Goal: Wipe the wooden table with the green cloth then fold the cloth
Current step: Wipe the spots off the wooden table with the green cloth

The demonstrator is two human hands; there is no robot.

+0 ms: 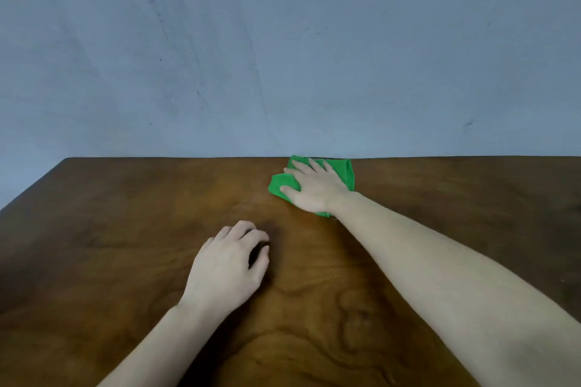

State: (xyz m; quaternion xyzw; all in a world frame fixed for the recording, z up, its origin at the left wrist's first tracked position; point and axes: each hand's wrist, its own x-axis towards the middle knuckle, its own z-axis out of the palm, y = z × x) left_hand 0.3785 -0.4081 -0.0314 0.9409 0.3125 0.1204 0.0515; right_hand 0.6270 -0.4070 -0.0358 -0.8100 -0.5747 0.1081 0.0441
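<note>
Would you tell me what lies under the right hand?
The green cloth lies under the right hand, on the wooden table. The hand covers the cloth's middle.

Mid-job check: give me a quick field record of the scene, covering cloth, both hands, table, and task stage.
cloth: green cloth, bunched, at the far table edge by the wall
right hand: right hand flat on the cloth, fingers spread, pressing it
left hand: left hand resting on bare wood nearer the person, fingers loosely curled, holding nothing
table: wooden table, dark brown, grain visible
wall: blue-grey wall behind the table
stage: wiping; cloth not yet folded
</note>
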